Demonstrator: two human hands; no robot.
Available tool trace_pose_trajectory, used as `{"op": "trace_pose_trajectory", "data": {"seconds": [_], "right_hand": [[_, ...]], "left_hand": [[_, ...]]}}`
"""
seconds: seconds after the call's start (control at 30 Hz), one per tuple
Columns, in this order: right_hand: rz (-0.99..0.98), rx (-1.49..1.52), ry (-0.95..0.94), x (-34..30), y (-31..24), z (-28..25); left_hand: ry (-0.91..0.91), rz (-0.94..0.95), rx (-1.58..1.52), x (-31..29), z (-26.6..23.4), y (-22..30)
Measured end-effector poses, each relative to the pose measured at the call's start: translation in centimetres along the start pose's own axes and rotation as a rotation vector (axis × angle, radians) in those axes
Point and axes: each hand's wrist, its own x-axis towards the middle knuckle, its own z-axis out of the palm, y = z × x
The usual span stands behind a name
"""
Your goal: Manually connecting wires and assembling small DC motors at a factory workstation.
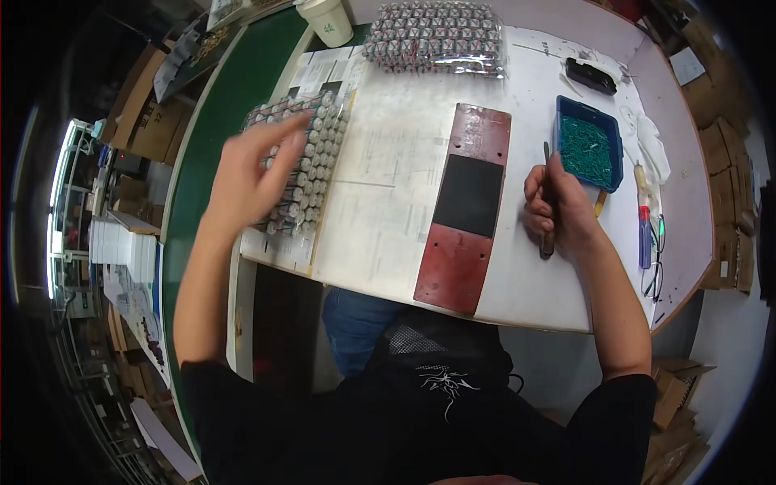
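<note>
My left hand (257,174) is over the left bundle of small round-topped metal parts (323,137), which sits in clear plastic with thin red wires among the rows. Its forefinger and thumb are stretched out and apart, slightly blurred, with nothing seen between them. My right hand (559,200) is closed around a slim tool with a brown handle (548,246); a narrow dark tip points away from me above the fist. Between the hands lies a long dark-red board (455,271) with a black pad (469,194) across its middle. Right of it, a blue tray (618,166) holds many small green pieces (586,145).
A second plastic-wrapped bundle of parts (436,36) is at the back, with a whitish cup (327,23) to its left. On the right are a black object (590,77), a red-and-blue-handled tool (644,238) and eyeglasses (656,271). A low wall (679,162) borders the right side.
</note>
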Motion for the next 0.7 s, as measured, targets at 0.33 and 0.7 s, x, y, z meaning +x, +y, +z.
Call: {"op": "trace_pose_trajectory", "data": {"seconds": [0.33,0.7], "right_hand": [[-0.059,-0.206,-0.098,-0.4,-1.5,0.4],[-0.174,-0.815,0.453,15.7,-16.1,0.4]], "left_hand": [[0.075,-0.263,0.037,25.3,9.5,-10.7],[0.023,-0.638,-0.536,28.7,12.2,-11.6]]}}
